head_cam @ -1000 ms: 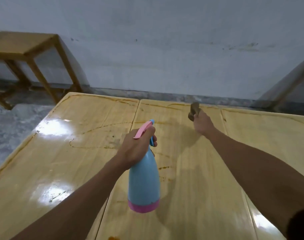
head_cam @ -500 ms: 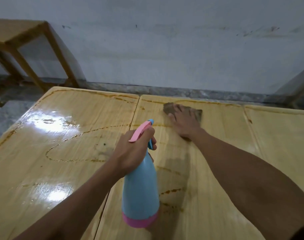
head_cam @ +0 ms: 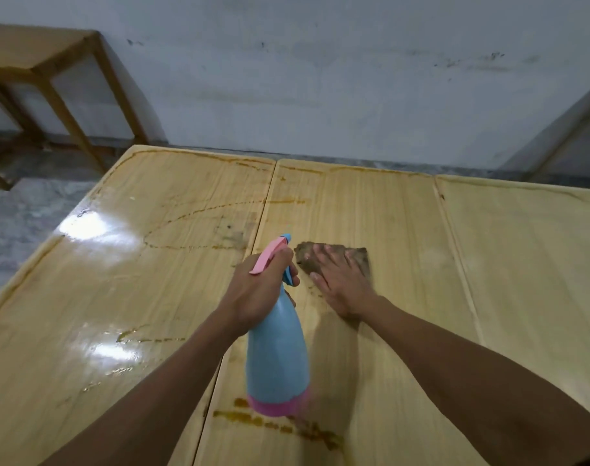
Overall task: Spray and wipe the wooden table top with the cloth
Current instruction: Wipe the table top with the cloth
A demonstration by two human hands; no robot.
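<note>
A: Cloth is flat on the wooden table, on the middle board, just past the centre. Brown, crumpled at the edges.

B: And the right hand is spread on top of it, fingers straight and apart, palm pressing it to the wood.

A: Just beside it, the left hand is wrapped tight round the neck of the spray bottle, a finger curled at the pink trigger.

B: Blue body, pink base, held above the table with the nozzle pointing away from the person.

A: Brown streaks on the wood near the bottle's base, and a thin curved line farther left.

B: Wet glare on the left board. Beyond it, a wooden stool against the grey wall.
</note>
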